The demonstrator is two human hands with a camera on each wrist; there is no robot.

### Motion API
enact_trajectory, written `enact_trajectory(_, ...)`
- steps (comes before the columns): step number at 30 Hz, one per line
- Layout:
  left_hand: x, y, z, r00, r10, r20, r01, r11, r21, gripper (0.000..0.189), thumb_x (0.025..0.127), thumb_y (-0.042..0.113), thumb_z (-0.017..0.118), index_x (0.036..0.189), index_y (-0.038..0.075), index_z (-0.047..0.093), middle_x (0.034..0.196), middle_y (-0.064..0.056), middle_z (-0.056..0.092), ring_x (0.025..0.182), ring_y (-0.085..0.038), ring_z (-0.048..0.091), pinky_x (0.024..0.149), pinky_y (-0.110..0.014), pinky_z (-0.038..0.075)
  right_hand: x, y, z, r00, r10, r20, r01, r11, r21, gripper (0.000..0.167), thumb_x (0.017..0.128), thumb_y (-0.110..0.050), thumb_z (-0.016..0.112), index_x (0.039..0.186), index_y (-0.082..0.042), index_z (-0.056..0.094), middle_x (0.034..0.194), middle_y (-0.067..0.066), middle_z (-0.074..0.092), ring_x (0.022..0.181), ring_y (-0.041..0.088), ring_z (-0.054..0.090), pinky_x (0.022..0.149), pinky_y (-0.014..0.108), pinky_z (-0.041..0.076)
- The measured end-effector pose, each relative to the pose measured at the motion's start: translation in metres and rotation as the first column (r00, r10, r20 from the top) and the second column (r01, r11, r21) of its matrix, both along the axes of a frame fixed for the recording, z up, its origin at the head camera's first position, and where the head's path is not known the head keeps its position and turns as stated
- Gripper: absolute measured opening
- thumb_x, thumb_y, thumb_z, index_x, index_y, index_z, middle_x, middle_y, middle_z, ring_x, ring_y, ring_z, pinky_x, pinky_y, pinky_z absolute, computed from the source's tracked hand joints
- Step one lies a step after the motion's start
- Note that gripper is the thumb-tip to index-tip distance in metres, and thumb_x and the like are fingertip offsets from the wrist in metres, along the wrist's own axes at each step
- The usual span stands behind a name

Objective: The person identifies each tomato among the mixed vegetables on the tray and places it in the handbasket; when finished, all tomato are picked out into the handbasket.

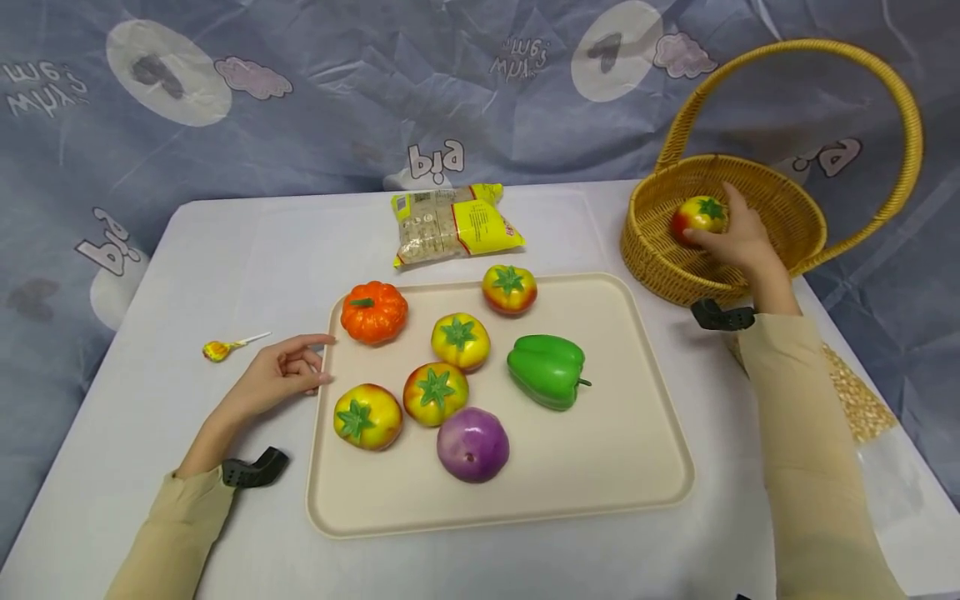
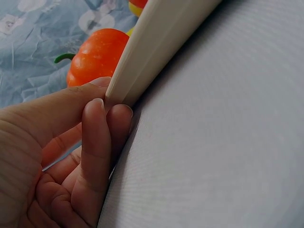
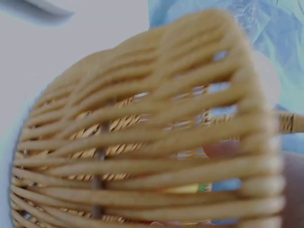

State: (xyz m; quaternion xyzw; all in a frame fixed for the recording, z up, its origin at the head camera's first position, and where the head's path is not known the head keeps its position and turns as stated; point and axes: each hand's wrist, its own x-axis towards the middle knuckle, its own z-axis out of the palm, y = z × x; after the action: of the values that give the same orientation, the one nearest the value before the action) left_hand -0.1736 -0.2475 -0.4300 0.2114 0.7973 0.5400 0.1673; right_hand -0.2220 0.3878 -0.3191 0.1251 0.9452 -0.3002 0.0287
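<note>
My left hand point(image 1: 273, 375) pinches the left rim of the beige tray point(image 1: 615, 467); in the left wrist view, the thumb and fingertips meet at the tray's edge point(image 2: 142, 57). Inside the wicker basket point(image 1: 667, 271), my right hand point(image 1: 738, 237) holds a red-and-yellow toy tomato point(image 1: 697, 218) between thumb and fingers. The basket wall point(image 3: 142, 147) hides most of that hand in the right wrist view. On the tray lie a toy pumpkin point(image 1: 375, 312), several toy tomatoes point(image 1: 461, 342), a green bell pepper point(image 1: 547, 371) and a purple round toy vegetable point(image 1: 472, 446).
Behind the tray lies a yellow-and-clear packaged bag point(image 1: 457, 225). A lollipop point(image 1: 225, 348) rests left of the tray. Under the right forearm, a bag of yellow grains point(image 1: 858, 400) is partly covered. The basket's tall handle point(image 1: 900, 100) arches above the right hand.
</note>
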Motion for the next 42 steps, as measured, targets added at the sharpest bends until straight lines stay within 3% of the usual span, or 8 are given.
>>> enact_trajectory(8, 0.001, 0.001, 0.003, 1.0, -0.003, -0.01, 0.003, 1.0, 0.007, 0.054, 0.084, 0.008, 0.069, 0.131, -0.006, 0.046, 0.082, -0.005, 0.061, 0.06, -0.005, 0.061, 0.056, -0.022, 0.055, 0.015, -0.019, 0.009, 0.991, -0.015, -0.133, 0.011, 0.999, -0.03, 0.075, 0.094, -0.035, 0.047, 0.152, -0.021, 0.002, 0.156, 0.024, 0.008, 0.141, 0.046, 0.012, 0.113, 0.064, 0.015)
enact_trajectory(10, 0.002, 0.001, 0.003, 1.0, -0.001, -0.004, 0.001, 1.0, 0.012, 0.054, 0.084, 0.008, 0.069, 0.131, -0.006, 0.046, 0.082, -0.005, 0.06, 0.06, -0.004, 0.061, 0.056, -0.022, 0.055, 0.018, -0.025, 0.01, 0.984, -0.033, -0.174, 0.029, 0.999, -0.027, 0.071, 0.094, -0.035, 0.047, 0.152, -0.022, 0.007, 0.155, 0.024, 0.015, 0.136, 0.045, 0.023, 0.111, 0.06, 0.024)
enact_trajectory(14, 0.003, 0.001, 0.004, 1.0, 0.004, 0.005, -0.004, 1.0, 0.018, 0.053, 0.084, 0.008, 0.068, 0.13, -0.006, 0.046, 0.082, -0.004, 0.06, 0.06, -0.004, 0.061, 0.056, -0.021, 0.055, 0.025, -0.04, 0.01, 0.962, -0.062, -0.264, 0.062, 0.998, -0.008, 0.064, 0.094, -0.034, 0.049, 0.15, -0.022, 0.021, 0.147, 0.022, 0.032, 0.105, 0.022, 0.049, 0.088, 0.028, 0.044)
enact_trajectory(17, 0.003, 0.001, 0.004, 1.0, 0.007, 0.011, -0.007, 1.0, 0.019, 0.053, 0.084, 0.008, 0.068, 0.13, -0.006, 0.046, 0.082, -0.004, 0.06, 0.06, -0.004, 0.061, 0.057, -0.021, 0.055, 0.03, -0.051, 0.01, 0.936, -0.064, -0.347, 0.064, 0.998, -0.011, 0.059, 0.093, -0.033, 0.052, 0.146, -0.02, 0.031, 0.14, 0.02, 0.041, 0.084, -0.002, 0.045, 0.07, 0.008, 0.037)
enact_trajectory(21, 0.004, 0.0, 0.003, 1.0, 0.008, 0.016, -0.008, 1.0, 0.02, 0.054, 0.084, 0.007, 0.068, 0.131, -0.006, 0.045, 0.082, -0.004, 0.06, 0.06, -0.004, 0.061, 0.057, -0.021, 0.055, 0.034, -0.066, 0.008, 0.89, -0.055, -0.452, 0.045, 0.998, -0.034, 0.052, 0.092, -0.029, 0.055, 0.141, -0.02, 0.041, 0.135, 0.017, 0.048, 0.076, -0.016, 0.039, 0.067, 0.002, 0.034)
enact_trajectory(31, 0.002, 0.0, 0.004, 1.0, -0.004, 0.008, 0.004, 0.999, 0.034, 0.054, 0.084, 0.007, 0.068, 0.13, -0.007, 0.045, 0.082, -0.005, 0.06, 0.061, -0.004, 0.061, 0.057, -0.022, 0.056, 0.035, -0.104, -0.001, 0.782, 0.086, -0.617, -0.116, 0.993, -0.008, 0.046, 0.089, -0.012, 0.06, 0.133, -0.008, 0.05, 0.123, 0.02, 0.057, 0.074, -0.021, 0.044, 0.066, 0.001, 0.036)
enact_trajectory(37, 0.003, 0.001, 0.004, 1.0, 0.003, 0.019, -0.004, 0.999, 0.033, 0.055, 0.084, 0.009, 0.069, 0.13, -0.007, 0.045, 0.082, -0.006, 0.06, 0.061, -0.003, 0.06, 0.057, -0.021, 0.055, 0.035, -0.123, -0.007, 0.763, 0.165, -0.625, -0.21, 0.978, 0.001, 0.046, 0.088, -0.008, 0.061, 0.132, -0.008, 0.051, 0.12, 0.021, 0.057, 0.076, -0.019, 0.046, 0.066, 0.001, 0.038)
enact_trajectory(42, 0.003, 0.0, 0.003, 1.0, 0.017, 0.018, -0.017, 1.0, 0.012, 0.053, 0.084, 0.007, 0.068, 0.131, -0.006, 0.046, 0.081, -0.003, 0.061, 0.06, -0.003, 0.06, 0.056, -0.021, 0.054, 0.032, -0.139, -0.012, 0.764, 0.227, -0.603, -0.255, 0.966, 0.042, 0.046, 0.088, -0.009, 0.061, 0.133, -0.011, 0.051, 0.121, 0.017, 0.057, 0.08, 0.003, 0.057, 0.066, 0.003, 0.04)
